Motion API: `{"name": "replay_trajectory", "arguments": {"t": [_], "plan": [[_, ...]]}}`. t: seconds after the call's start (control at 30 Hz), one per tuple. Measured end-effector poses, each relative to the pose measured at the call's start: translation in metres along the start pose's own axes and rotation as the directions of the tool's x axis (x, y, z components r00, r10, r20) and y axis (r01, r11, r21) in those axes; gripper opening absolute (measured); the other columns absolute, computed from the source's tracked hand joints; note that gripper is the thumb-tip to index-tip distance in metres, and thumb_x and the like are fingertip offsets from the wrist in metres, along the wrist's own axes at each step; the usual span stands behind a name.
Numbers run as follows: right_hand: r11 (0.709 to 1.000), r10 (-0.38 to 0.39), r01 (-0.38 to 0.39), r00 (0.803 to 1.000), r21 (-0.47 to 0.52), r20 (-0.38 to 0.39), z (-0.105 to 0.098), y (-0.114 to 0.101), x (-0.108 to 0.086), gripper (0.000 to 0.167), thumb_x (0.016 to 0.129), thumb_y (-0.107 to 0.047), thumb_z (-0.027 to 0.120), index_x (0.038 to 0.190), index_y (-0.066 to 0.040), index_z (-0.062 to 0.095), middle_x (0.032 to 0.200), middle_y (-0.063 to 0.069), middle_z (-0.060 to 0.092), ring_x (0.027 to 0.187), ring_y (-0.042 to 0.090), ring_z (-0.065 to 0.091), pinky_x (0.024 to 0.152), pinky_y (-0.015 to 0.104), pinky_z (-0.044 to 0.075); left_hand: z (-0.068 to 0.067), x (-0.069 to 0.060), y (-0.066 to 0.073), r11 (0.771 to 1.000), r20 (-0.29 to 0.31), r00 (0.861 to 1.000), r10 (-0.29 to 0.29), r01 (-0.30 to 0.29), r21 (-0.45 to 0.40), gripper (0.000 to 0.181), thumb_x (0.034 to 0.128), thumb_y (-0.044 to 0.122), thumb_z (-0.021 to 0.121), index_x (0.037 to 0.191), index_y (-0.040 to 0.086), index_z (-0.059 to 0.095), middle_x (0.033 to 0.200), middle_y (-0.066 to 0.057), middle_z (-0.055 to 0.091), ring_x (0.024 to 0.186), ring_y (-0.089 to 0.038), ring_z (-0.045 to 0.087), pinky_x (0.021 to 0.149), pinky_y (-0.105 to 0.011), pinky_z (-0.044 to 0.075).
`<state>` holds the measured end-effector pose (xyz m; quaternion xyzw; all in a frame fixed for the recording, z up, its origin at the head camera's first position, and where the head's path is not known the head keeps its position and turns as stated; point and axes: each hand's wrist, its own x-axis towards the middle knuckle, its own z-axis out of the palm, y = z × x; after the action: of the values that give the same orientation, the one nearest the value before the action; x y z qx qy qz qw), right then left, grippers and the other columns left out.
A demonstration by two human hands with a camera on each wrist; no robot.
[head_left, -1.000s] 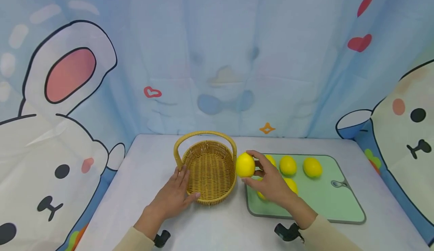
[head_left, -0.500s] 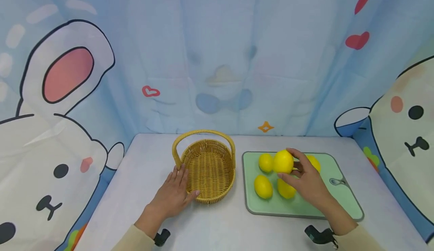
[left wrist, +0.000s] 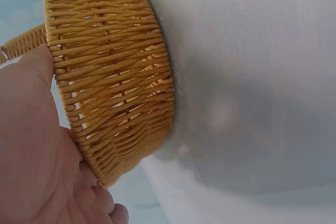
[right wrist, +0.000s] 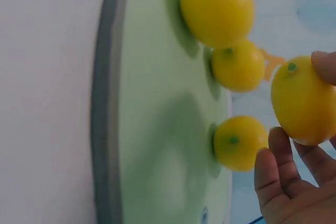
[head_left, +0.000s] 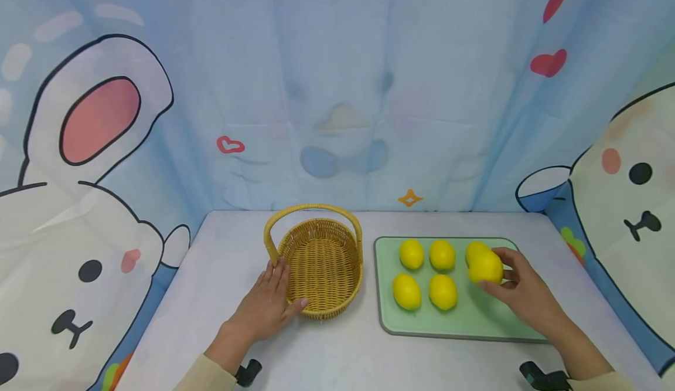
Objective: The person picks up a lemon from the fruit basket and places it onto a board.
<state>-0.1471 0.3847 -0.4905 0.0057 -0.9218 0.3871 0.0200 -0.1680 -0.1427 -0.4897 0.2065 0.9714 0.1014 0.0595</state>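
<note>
In the head view my right hand (head_left: 527, 297) pinches a lemon (head_left: 486, 268) between thumb and fingers, above the right part of a pale green board (head_left: 469, 326) with a grey edge. The right wrist view has this held lemon (right wrist: 304, 100) off the board's surface. Behind it sits another lemon (head_left: 474, 249), partly covered. Several more lemons (head_left: 443, 292) lie in two rows on the board's left half. My left hand (head_left: 263, 306) rests on the left rim of a wicker basket (head_left: 324, 274), fingers straight, thumb at the front rim. No lemon shows inside the basket.
The basket's arched handle (head_left: 313, 207) stands upright. A white cloth (head_left: 337, 356) covers the table, and a blue printed curtain (head_left: 337, 86) hangs behind its back edge. Camera mounts (head_left: 543, 376) sit at both wrists.
My right hand has carried the lemon right, from beside the basket across the board to its right part. My left hand stays on the basket rim.
</note>
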Motion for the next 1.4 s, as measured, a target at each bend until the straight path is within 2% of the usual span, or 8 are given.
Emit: {"name": "replay_trajectory", "arguments": {"t": [0.13,0.27,0.37,0.73,0.97,1.23,1.4], "plan": [[0.997,0.061,-0.058,0.996,-0.043,0.071,-0.004,0.015,-0.003,0.091,0.098,-0.043,0.077,0.16,0.002,0.027,0.154,0.037,0.04,0.116,0.044,0.059,0.079,0.027,0.056,0.001,0.0,0.0,1.0,0.003,1.0,-0.003,0.003,-0.013,0.093,0.1084,0.067,0.036,0.165,-0.006,0.023,0.175,-0.024,0.01,0.163,-0.042,0.005,0.131,-0.054,0.02],[0.994,0.091,-0.082,0.988,-0.077,0.126,-0.002,0.026,-0.005,0.091,0.099,-0.047,0.075,0.159,0.003,0.028,0.153,0.037,0.041,0.12,0.046,0.056,0.09,0.047,0.056,0.0,0.0,0.0,1.0,0.006,1.0,-0.007,0.007,-0.022,0.093,0.1085,0.067,0.036,0.165,-0.006,0.023,0.175,-0.024,0.01,0.163,-0.042,0.004,0.131,-0.054,0.02],[0.994,0.086,-0.075,0.986,-0.077,0.142,0.003,0.032,-0.007,0.09,0.098,-0.047,0.076,0.158,0.003,0.03,0.152,0.036,0.043,0.121,0.046,0.057,0.094,0.053,0.054,0.0,-0.001,0.001,1.0,0.008,1.0,-0.009,0.009,-0.018,0.093,0.1086,0.067,0.036,0.165,-0.006,0.022,0.175,-0.024,0.009,0.163,-0.041,0.004,0.131,-0.053,0.02],[0.985,0.119,-0.096,0.98,-0.143,0.163,0.013,0.031,-0.002,0.096,0.096,-0.052,0.076,0.157,0.006,0.032,0.151,0.034,0.046,0.115,0.038,0.059,0.09,0.048,0.053,-0.001,-0.001,0.002,0.998,-0.002,1.0,-0.005,0.005,-0.059,0.091,0.1091,0.062,0.042,0.164,-0.007,0.022,0.175,-0.025,0.01,0.163,-0.042,0.004,0.132,-0.052,0.02],[0.986,0.109,-0.085,0.98,-0.14,0.168,0.013,0.03,-0.001,0.094,0.096,-0.051,0.077,0.156,0.008,0.035,0.149,0.033,0.045,0.113,0.037,0.06,0.086,0.046,0.055,-0.001,0.0,0.001,0.999,-0.001,1.0,-0.003,0.003,-0.054,0.092,0.1087,0.065,0.04,0.165,-0.006,0.022,0.175,-0.025,0.01,0.163,-0.042,0.004,0.132,-0.052,0.02],[0.986,0.113,-0.089,0.98,-0.141,0.166,0.013,0.028,-0.002,0.09,0.096,-0.052,0.076,0.155,0.005,0.039,0.147,0.032,0.046,0.111,0.034,0.059,0.081,0.037,0.052,-0.002,-0.001,0.0,0.997,0.003,1.0,0.005,-0.005,-0.075,0.093,0.1085,0.065,0.041,0.164,-0.007,0.023,0.175,-0.026,0.011,0.163,-0.044,0.005,0.131,-0.053,0.022],[0.985,0.121,-0.098,0.978,-0.141,0.167,0.013,0.026,-0.002,0.091,0.095,-0.053,0.076,0.155,0.004,0.039,0.145,0.032,0.047,0.11,0.034,0.06,0.081,0.039,0.054,-0.002,0.0,0.0,0.997,0.007,1.0,-0.003,0.003,-0.073,0.093,0.1084,0.065,0.04,0.165,-0.006,0.022,0.175,-0.025,0.009,0.163,-0.043,0.004,0.131,-0.053,0.021]]}}
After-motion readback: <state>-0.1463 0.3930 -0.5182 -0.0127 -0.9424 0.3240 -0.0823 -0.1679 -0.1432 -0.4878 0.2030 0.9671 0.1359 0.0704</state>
